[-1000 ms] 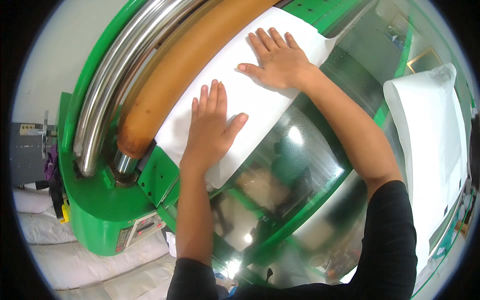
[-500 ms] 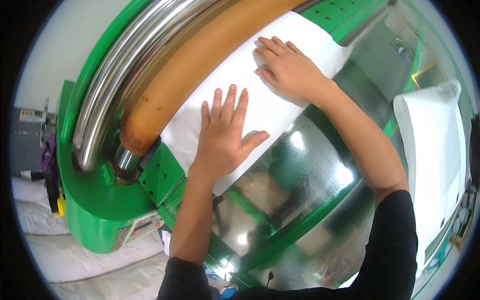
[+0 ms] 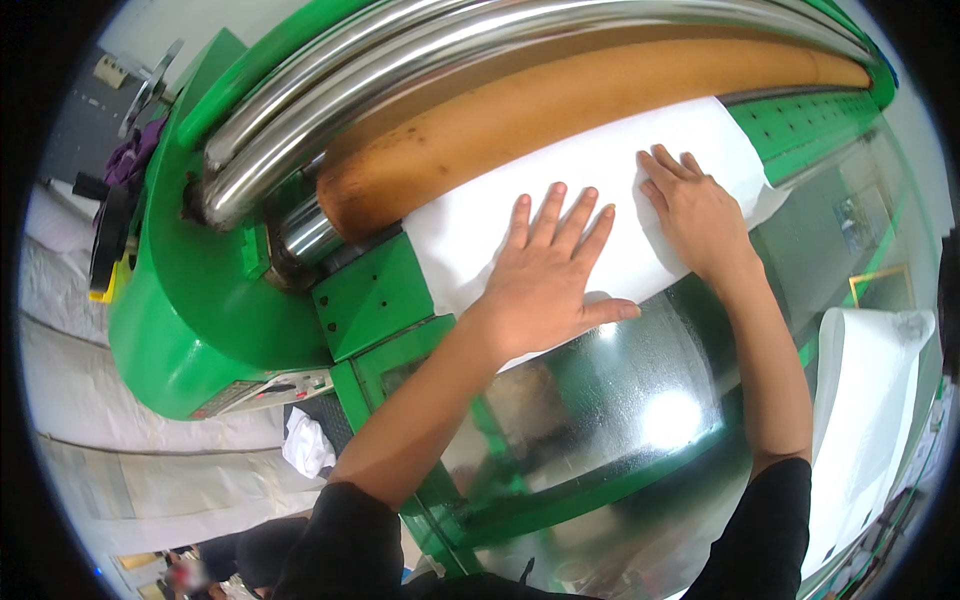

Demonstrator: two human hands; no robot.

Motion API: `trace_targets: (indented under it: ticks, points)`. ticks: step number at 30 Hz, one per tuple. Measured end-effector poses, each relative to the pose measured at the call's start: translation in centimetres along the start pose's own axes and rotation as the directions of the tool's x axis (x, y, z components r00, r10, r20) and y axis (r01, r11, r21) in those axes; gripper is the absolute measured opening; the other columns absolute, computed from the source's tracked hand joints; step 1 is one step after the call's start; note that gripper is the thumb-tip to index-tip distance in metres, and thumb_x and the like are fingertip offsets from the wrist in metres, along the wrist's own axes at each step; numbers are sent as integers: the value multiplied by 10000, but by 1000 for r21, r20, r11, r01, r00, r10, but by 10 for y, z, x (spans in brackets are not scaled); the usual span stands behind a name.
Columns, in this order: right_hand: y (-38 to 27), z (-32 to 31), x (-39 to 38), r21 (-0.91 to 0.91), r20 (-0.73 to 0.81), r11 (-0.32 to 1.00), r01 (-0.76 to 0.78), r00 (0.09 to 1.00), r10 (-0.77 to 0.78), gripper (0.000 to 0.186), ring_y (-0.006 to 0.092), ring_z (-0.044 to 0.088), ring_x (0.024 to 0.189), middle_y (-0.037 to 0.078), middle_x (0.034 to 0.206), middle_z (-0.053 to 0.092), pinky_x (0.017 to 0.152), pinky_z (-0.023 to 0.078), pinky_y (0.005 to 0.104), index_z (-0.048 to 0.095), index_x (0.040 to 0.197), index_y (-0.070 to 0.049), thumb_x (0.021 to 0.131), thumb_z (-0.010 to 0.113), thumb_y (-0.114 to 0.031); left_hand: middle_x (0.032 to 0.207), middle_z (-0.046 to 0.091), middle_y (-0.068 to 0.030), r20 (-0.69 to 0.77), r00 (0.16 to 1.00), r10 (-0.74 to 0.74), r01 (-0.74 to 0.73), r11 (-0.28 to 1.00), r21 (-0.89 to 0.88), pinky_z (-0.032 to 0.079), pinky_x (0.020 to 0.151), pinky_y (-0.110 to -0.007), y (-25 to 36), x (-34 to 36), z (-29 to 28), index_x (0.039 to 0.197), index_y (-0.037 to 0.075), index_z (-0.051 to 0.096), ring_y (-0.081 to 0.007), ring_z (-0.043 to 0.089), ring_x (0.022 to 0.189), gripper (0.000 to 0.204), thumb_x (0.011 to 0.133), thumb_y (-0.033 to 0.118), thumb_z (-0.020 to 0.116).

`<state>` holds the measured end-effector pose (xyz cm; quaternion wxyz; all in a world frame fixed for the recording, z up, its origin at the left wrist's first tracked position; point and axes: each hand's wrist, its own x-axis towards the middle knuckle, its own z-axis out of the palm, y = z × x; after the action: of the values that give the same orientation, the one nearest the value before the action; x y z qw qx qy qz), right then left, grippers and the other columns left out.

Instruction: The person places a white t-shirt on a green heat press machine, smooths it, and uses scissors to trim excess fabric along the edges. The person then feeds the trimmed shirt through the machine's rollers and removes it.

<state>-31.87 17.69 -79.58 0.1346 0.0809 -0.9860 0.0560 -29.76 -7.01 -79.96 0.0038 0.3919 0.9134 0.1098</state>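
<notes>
A smooth white sheet lies over a green machine's front bed, its far edge along a long tan roller. My left hand rests palm down on the sheet's near left part, fingers spread and thumb pointing right. Farther to the right, my right hand also lies on the sheet, its fingers extended and slightly bent. Neither hand holds anything. Whether the sheet's far edge goes under the roller cannot be made out.
Two shiny metal rollers run behind the tan one. A glossy glass top reflects light in front of me. White sheets hang at right. The green end housing stands left, with a crumpled white piece below it.
My view has turned, so the rollers now run more level across it. Both hands remain on the sheet, and the right fingers look a little more bent.
</notes>
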Motion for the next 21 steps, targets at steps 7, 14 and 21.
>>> trace_targets:
  ticks: [7, 14, 21]
  points:
    - [-3, -4, -2, -19, 58, 999, -33, 998, 34, 461, 511, 567, 1414, 174, 1566, 610, 1159, 494, 541, 611, 1505, -94, 1109, 557, -324, 1771, 262, -250, -60, 998, 4, -7, 999, -43, 107, 1325, -654, -1, -2, 4, 1699, 26, 320, -491, 157, 1652, 1120, 969, 862, 463]
    - [-9, -13, 1, -15, 8, 994, -112, 994, 112, 420, 433, 693, 1250, 157, 1403, 704, 1150, 455, 643, 659, 1413, -118, 1083, 607, -371, 1762, 273, -257, -72, 997, -5, 1, 999, -50, 116, 1320, -665, -1, -2, 5, 1694, 24, 332, -499, 172, 1644, 1130, 955, 864, 490]
    - [-12, -20, 0, -141, -18, 984, -112, 994, 111, 409, 337, 727, 1188, 101, 1290, 724, 1174, 373, 716, 713, 1341, -126, 1051, 658, -411, 1762, 272, -258, -60, 998, -11, 8, 998, -57, 127, 1315, -672, 0, -2, 1, 1693, 27, 338, -503, 175, 1642, 1116, 953, 840, 530]
